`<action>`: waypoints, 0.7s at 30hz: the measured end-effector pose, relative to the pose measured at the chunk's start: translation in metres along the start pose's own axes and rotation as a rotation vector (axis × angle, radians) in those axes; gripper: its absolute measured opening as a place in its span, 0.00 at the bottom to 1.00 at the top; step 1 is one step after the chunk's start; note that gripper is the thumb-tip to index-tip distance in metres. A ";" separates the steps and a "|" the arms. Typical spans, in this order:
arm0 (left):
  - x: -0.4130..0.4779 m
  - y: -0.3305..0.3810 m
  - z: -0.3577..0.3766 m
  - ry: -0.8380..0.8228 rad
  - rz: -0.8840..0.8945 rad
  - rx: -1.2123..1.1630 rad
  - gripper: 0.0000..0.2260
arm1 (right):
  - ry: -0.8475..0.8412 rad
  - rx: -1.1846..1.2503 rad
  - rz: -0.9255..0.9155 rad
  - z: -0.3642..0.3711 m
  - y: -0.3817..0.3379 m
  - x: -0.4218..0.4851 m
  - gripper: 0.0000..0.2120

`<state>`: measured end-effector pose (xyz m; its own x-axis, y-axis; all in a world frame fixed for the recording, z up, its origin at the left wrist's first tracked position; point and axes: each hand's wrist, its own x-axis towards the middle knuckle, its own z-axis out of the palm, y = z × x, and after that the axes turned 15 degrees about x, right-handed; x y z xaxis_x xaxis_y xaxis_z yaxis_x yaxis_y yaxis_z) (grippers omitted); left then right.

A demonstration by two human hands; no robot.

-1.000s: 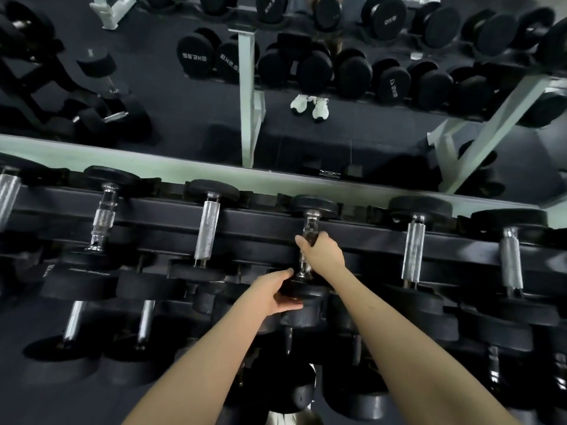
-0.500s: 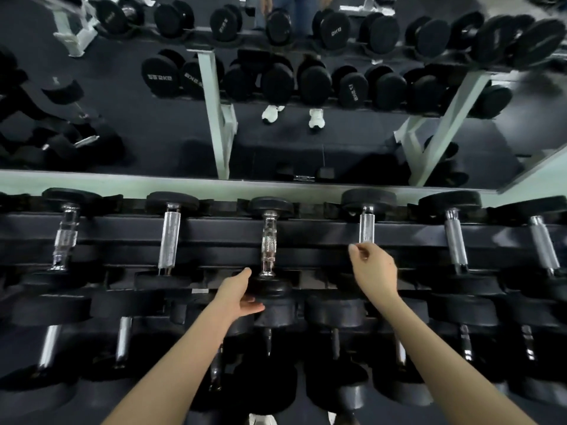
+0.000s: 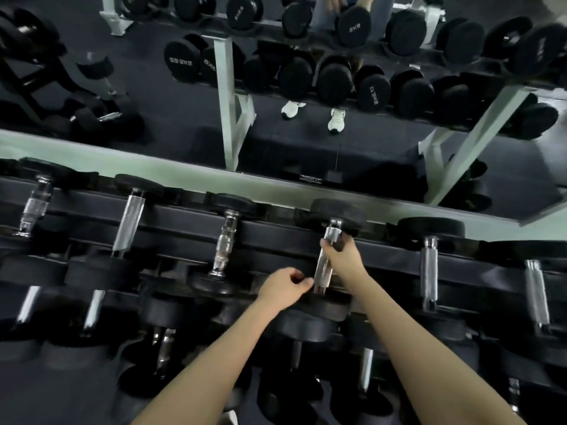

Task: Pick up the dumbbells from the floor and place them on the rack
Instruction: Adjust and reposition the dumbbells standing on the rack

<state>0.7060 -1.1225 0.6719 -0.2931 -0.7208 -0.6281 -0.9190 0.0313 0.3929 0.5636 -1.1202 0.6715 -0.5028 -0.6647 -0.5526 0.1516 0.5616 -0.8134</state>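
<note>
A black dumbbell rack runs across the view with several dumbbells lying on its top tier. My right hand wraps around the upper part of the chrome handle of one dumbbell on that tier. At the handle's near end, my left hand has its fingers curled by the dumbbell's near black head; I cannot tell whether it grips. To the left rests another dumbbell with a knurled chrome handle, untouched. Lower tiers hold more dumbbells, partly hidden by my forearms.
A mirror stands behind the rack and reflects other racks of black dumbbells, a dark floor, white rack legs and a person's white shoes. A pale ledge runs along the mirror's base. Neighbouring dumbbells lie close on both sides.
My right hand has closed around the handle of the dumbbell one slot to the right. My left hand left the middle dumbbell's head and moved right to this dumbbell's near end.
</note>
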 end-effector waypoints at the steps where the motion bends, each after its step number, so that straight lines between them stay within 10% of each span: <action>1: 0.005 0.007 0.007 -0.038 -0.018 0.023 0.20 | -0.025 0.031 -0.014 -0.001 -0.001 0.003 0.24; 21: 0.002 0.001 0.036 -0.032 -0.123 -0.244 0.10 | -0.100 -0.026 -0.053 0.007 0.021 0.020 0.17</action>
<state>0.6951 -1.0992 0.6466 -0.1946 -0.6864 -0.7007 -0.8586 -0.2262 0.4600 0.5624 -1.1249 0.6417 -0.4222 -0.7387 -0.5255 0.1043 0.5362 -0.8376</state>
